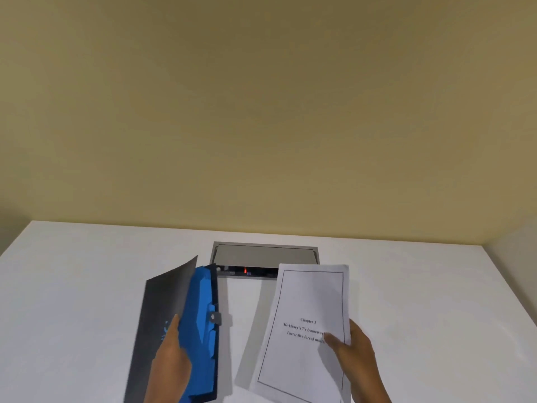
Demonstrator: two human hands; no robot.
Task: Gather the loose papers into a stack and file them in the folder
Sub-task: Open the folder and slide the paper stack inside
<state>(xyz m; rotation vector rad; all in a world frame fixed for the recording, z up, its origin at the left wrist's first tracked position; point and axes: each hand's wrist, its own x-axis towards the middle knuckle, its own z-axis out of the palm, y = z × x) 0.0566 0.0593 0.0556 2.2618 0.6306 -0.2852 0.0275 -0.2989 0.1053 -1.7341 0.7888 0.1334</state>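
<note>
A stack of white papers [302, 303] with a printed "Chapter 3" cover page is lifted off the white table, tilted towards me. My right hand [353, 350] grips its right edge, thumb on the front. To the left stands a folder [174, 309] with a dark grey cover, spread apart to show blue pockets inside and a small grey clasp on its edge. My left hand [171, 359] holds the folder apart, fingers between the grey cover and the blue pockets. Papers and folder are apart, with a gap of bare table between them.
A white table [421, 286] runs to a tan wall at the back. A recessed grey cable box [264, 254] with a half-raised lid and a small red light sits in the table just behind the folder and papers.
</note>
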